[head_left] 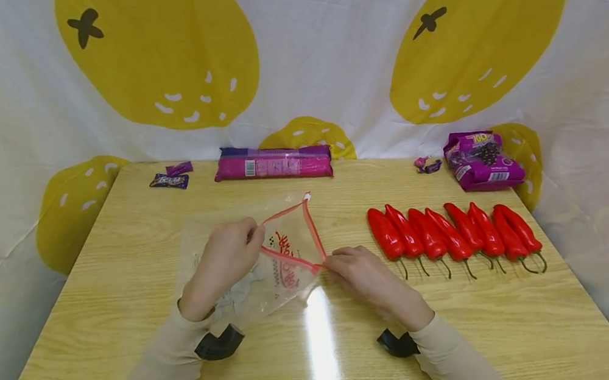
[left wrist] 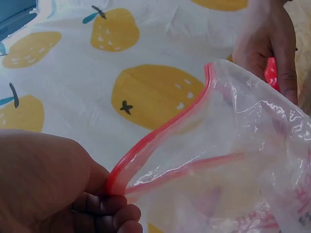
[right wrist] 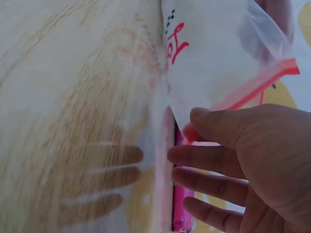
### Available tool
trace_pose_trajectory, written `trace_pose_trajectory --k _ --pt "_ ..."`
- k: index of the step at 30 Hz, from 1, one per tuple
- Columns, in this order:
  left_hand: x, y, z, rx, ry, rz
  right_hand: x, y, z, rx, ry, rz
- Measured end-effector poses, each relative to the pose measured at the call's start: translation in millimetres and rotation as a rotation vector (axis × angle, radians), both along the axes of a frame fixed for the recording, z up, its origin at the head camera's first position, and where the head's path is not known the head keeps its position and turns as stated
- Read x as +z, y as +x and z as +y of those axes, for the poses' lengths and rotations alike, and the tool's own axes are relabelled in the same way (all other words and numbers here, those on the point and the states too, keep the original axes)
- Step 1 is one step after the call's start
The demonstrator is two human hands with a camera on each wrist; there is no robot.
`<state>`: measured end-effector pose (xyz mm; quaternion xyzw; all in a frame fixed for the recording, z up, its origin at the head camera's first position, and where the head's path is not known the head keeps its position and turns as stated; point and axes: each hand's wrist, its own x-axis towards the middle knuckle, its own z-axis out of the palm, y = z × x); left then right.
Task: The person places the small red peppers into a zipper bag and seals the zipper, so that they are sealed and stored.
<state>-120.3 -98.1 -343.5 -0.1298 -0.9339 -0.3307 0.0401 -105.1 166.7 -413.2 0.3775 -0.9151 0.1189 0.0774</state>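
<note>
A clear zip bag [head_left: 259, 289] with a red zip edge and printed lettering lies over the wooden table, its mouth spread into a triangle. My left hand [head_left: 225, 256] pinches the red edge on the near left side; in the left wrist view the thumb and fingers of that hand [left wrist: 73, 189] hold it. At the bag's near right corner is my right hand [head_left: 368, 278]. The right wrist view shows this hand [right wrist: 252, 150] pinching the corner of the red edge between thumb and forefinger, the other fingers stretched out.
Several red peppers [head_left: 386, 234] lie in a row right of my right hand. Along the back are a long magenta packet [head_left: 274, 163], small wrapped sweets [head_left: 169, 180] at left, more sweets [head_left: 427, 166] and a purple bag [head_left: 480, 161] at right. A patterned curtain [head_left: 318, 48] hangs behind.
</note>
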Motion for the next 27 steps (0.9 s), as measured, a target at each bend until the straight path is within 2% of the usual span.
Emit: trace_pose_trajectory --k 4,7,10,13,17,20,23,27 --pt "-6.0 -1.8 5 -0.044 -0.008 -0.014 0.2 0.7 1 0.008 0.016 -0.001" --pt "-9.4 -2.6 9 -0.068 -0.015 0.001 2.7 0.6 5 0.018 -0.005 -0.003" --pt "-12.4 -2.7 11 -0.088 -0.034 0.033 7.3 -0.9 15 -0.010 -0.030 0.012" --pt "-13.7 -2.2 13 -0.115 -0.047 0.041 11.2 -2.4 32 -0.118 -0.043 0.058" --pt "-13.5 -1.4 14 -0.147 -0.065 0.045 11.4 -0.3 63 -0.348 -0.011 0.134" --pt "-13.4 -1.3 15 -0.157 -0.078 0.059 10.2 4.6 82 -0.490 0.034 0.130" --pt "-13.9 -1.3 15 -0.164 -0.077 0.066 9.6 9.8 93 -0.557 0.073 0.089" --pt "-14.7 -0.7 14 -0.173 -0.066 0.069 10.4 13.2 96 -0.589 0.093 0.055"
